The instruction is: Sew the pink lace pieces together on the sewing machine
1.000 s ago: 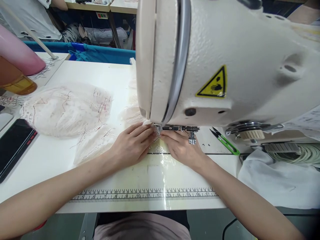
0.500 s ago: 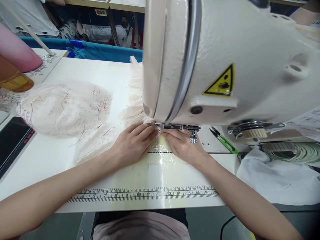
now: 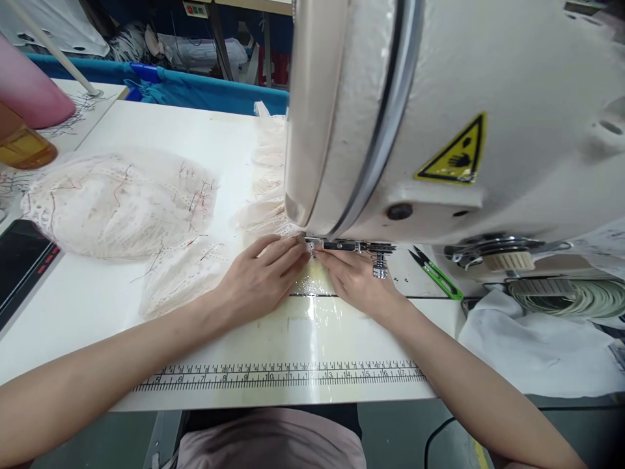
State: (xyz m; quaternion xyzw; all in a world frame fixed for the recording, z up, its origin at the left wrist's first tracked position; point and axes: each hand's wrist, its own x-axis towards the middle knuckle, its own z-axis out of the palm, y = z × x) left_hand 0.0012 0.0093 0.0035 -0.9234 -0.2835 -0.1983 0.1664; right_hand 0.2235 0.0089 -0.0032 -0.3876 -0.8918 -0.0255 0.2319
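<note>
A large cream sewing machine [image 3: 439, 117] fills the upper right, its presser foot [image 3: 336, 246] just above the table. My left hand [image 3: 258, 277] lies flat, fingers together, pressing a strip of pale lace fabric [image 3: 266, 215] toward the foot. My right hand [image 3: 356, 280] rests on the other side with its fingers stretched to the foot, pressing the same fabric. The lace runs from under the machine back across the table. The needle itself is hidden by the machine head.
A heap of pale lace pieces [image 3: 117, 205] with loose red threads lies at the left. Green thread snips [image 3: 437, 277] lie right of the foot. A printed ruler [image 3: 283, 376] runs along the table's front edge. White cloth [image 3: 537, 348] and a dark phone [image 3: 19, 260] sit at the sides.
Both hands stay pressed at the presser foot. The camera has moved closer and slightly left, so the machine head looms larger.
</note>
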